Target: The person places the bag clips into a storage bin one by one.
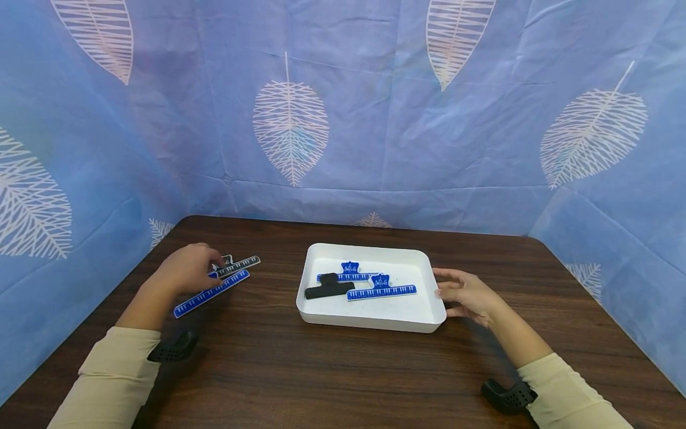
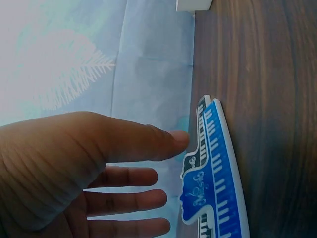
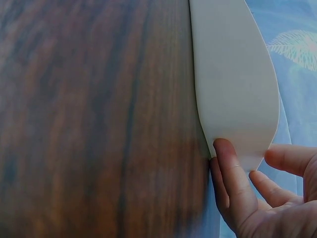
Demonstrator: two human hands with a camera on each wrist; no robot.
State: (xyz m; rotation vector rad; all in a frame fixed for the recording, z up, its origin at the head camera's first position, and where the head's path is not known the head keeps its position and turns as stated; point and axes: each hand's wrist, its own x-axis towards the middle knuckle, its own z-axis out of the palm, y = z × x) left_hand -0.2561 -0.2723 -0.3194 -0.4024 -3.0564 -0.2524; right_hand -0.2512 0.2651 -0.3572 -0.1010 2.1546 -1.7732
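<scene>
My left hand (image 1: 187, 268) hovers at the table's left side beside a blue clip (image 1: 187, 307) with a piano-key pattern and a black clip (image 1: 245, 264) with the same pattern. In the left wrist view its thumb and fingers are extended and apart, next to the blue clip's handle (image 2: 194, 191). At the white tray's (image 1: 370, 322) right end, my right hand (image 1: 471, 297) touches the outer wall and rim with spread fingers. Inside the tray lie a plain black clip (image 1: 327, 290) and two blue piano-pattern clips, one in front (image 1: 382, 292) and one behind (image 1: 351, 269).
Everything rests on a dark wooden table (image 1: 332, 381). A blue cloth (image 1: 354, 149) with white leaf prints hangs along the back and both sides. Black bands (image 1: 174, 348) are worn on the wrists over light sleeves.
</scene>
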